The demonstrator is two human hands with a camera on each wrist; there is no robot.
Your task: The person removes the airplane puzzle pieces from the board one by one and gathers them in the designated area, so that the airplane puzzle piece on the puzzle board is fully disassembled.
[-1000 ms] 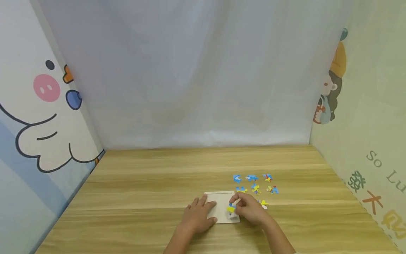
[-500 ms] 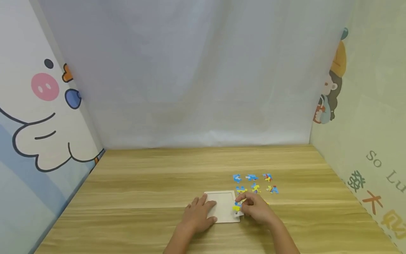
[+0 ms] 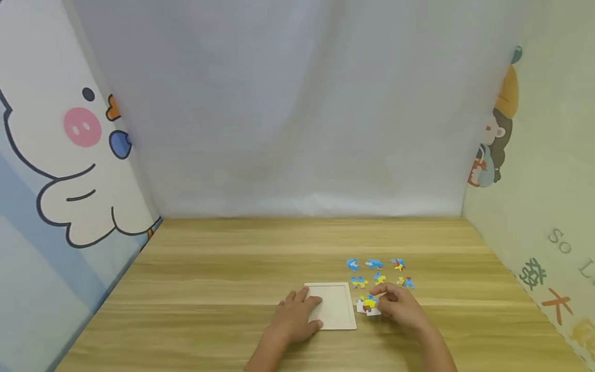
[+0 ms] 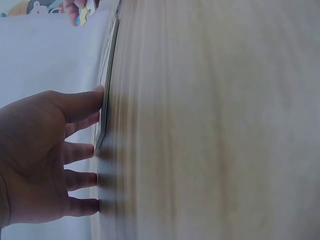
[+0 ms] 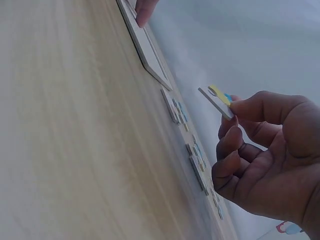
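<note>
My right hand [image 3: 402,308] pinches a jigsaw piece [image 5: 216,102] between thumb and fingertips. The piece is yellow, blue and white, and in the right wrist view it is held raised off the wood. Just right of the square wooden puzzle tray [image 3: 335,310], it overlaps another piece lying on the table in the head view. My left hand [image 3: 294,316] rests with spread fingers on the left side of the tray, its thumb [image 4: 92,102] at the near edge. The tray's pale bottom is bare where it shows.
Several blue and yellow jigsaw pieces [image 3: 374,264] lie in rows behind the right hand, on the wood-grain table [image 3: 223,289]. A pale curtain [image 3: 288,129] hangs at the back, with printed panels [image 3: 525,217] on both sides.
My right hand has moved right with the pinched piece, from over the tray to beside it. The left hand keeps its place on the tray. The head view has shifted slightly.
</note>
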